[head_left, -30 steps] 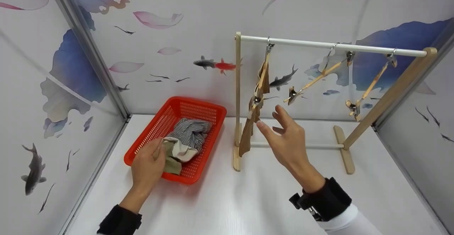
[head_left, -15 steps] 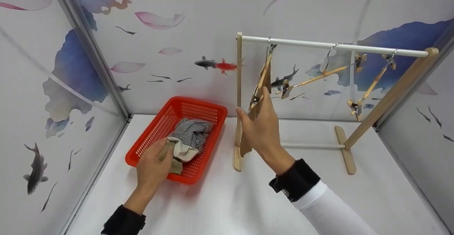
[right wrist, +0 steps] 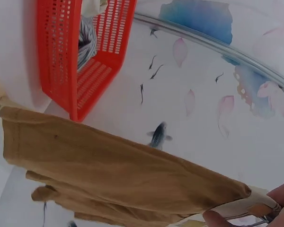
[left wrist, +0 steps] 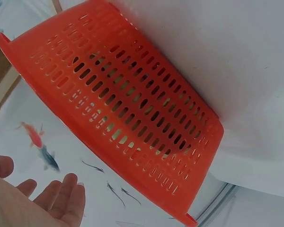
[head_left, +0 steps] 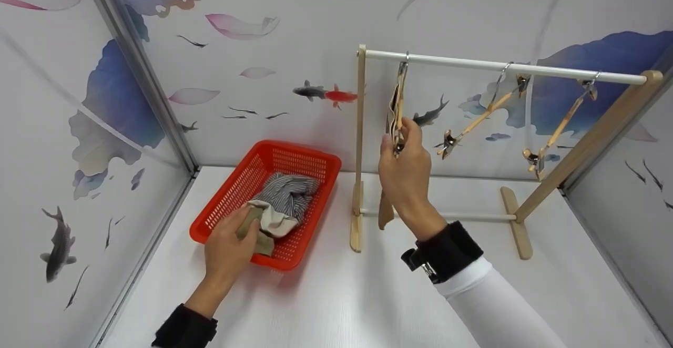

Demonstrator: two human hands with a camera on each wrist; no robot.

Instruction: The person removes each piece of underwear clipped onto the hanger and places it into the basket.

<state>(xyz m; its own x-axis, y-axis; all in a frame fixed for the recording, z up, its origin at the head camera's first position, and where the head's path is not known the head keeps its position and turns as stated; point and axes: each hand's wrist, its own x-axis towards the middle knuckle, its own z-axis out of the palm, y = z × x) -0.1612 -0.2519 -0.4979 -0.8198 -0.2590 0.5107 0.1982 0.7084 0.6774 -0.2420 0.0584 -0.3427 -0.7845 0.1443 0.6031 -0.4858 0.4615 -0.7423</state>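
Note:
My right hand [head_left: 407,172] pinches the lower end of a clip hanger [head_left: 400,88] at the left of the rack, where a pair of brown trousers [right wrist: 109,161] is clipped. In the right wrist view, thumb and fingers meet at the light inner waistband beside the metal clip. The trouser legs hang below the hand. My left hand [head_left: 228,243] is over the near left side of the red basket [head_left: 320,211], fingers loosely bent, overlapping an olive cloth [head_left: 265,245] in the head view. The left wrist view shows nothing between its fingers.
A white cloth [head_left: 276,222] and a striped cloth [head_left: 289,189] lie in the basket. The white rail [head_left: 452,63] of the wooden rack also carries a middle hanger [head_left: 486,111] and a right hanger [head_left: 562,122], both without clothes. Printed walls [head_left: 252,111] enclose the white table [head_left: 326,306].
My right hand has moved left to the trousers' hanger and taken hold of its end, turning it slightly right. The middle hanger has swung. My left hand has barely shifted.

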